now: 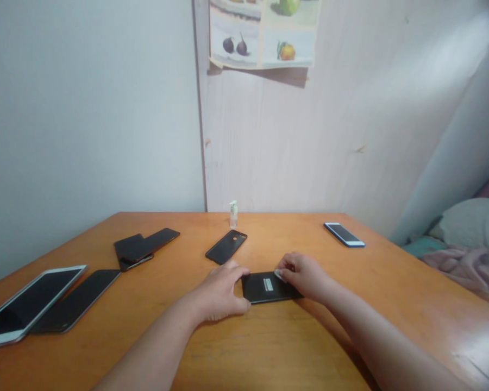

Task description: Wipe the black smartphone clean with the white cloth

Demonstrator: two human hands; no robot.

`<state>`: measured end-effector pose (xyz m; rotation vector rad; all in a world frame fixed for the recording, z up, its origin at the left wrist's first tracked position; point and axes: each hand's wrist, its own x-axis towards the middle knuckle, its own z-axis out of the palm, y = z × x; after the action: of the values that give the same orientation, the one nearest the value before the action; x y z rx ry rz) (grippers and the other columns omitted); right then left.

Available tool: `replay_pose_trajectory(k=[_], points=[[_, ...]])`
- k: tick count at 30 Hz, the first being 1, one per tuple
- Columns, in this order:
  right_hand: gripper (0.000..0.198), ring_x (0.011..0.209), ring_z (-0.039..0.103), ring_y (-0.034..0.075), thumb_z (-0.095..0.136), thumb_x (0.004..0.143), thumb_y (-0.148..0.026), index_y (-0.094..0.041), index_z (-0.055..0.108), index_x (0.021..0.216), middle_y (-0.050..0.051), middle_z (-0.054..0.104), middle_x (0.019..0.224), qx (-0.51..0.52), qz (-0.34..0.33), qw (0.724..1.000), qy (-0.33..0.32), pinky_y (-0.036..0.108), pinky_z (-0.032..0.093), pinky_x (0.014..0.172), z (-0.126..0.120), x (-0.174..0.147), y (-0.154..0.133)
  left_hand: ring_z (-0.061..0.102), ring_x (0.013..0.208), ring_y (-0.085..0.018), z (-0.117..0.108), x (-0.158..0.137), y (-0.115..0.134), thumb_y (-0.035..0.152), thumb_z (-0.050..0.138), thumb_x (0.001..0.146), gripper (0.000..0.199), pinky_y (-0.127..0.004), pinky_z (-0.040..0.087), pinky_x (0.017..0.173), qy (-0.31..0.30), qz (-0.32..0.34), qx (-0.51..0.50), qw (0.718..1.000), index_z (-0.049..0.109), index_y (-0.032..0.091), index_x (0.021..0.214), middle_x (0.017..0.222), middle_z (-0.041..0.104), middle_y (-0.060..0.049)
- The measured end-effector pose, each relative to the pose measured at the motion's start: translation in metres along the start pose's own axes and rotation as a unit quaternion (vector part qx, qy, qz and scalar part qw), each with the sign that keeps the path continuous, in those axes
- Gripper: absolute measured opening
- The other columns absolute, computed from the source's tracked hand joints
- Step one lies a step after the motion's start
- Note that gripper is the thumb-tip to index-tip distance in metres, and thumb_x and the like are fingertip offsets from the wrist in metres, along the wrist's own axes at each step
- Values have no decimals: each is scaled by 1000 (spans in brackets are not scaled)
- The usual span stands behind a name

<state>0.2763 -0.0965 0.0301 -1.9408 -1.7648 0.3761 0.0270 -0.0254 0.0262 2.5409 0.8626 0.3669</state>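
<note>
Black phone (253, 288): flat on the desk (236, 353), between its side edges, well in from the far edge.
Left hand (222, 293): thumb and fingers spread, gripping the phone's left end, probably to stop it sliding.
Right hand (305, 274): fingertips pinching a small white piece (277, 273) at the phone's far side, forearm slanting in.

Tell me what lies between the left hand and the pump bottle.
The head view shows a black phone case between the left hand and pump bottle.
</note>
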Motion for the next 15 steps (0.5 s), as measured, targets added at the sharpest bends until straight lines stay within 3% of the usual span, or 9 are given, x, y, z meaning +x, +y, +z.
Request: replay_pose_trajectory(k=[4,9,15], points=[[11,77,56,15,57,84,-22,-19,67,84,4,61,85,-52,-24,998,37,26,38,67,5,-6,-9,56,97,-25,2,1,-2,37,70,64,61,-31,48,81,1,8,3,1000,57,27,123,115,54,-5],[20,78,57,14,50,90,-23,-19,69,84,5,59,87,-56,-91,994,17,24,39,69,15,-19,-32,56,95,-24,3,2,-3,36,71,63,61,-31,48,79,6,15,10,1000,58,28,122,111,55,-4],[18,78,58,16,52,88,-23,-17,68,84,7,59,87,-135,-5,990,34,25,38,68,3,-10,-16,57,99,-25,4,2,0,38,69,64,61,-31,48,80,11,10,16,1000,57,27,122,113,56,-5]])
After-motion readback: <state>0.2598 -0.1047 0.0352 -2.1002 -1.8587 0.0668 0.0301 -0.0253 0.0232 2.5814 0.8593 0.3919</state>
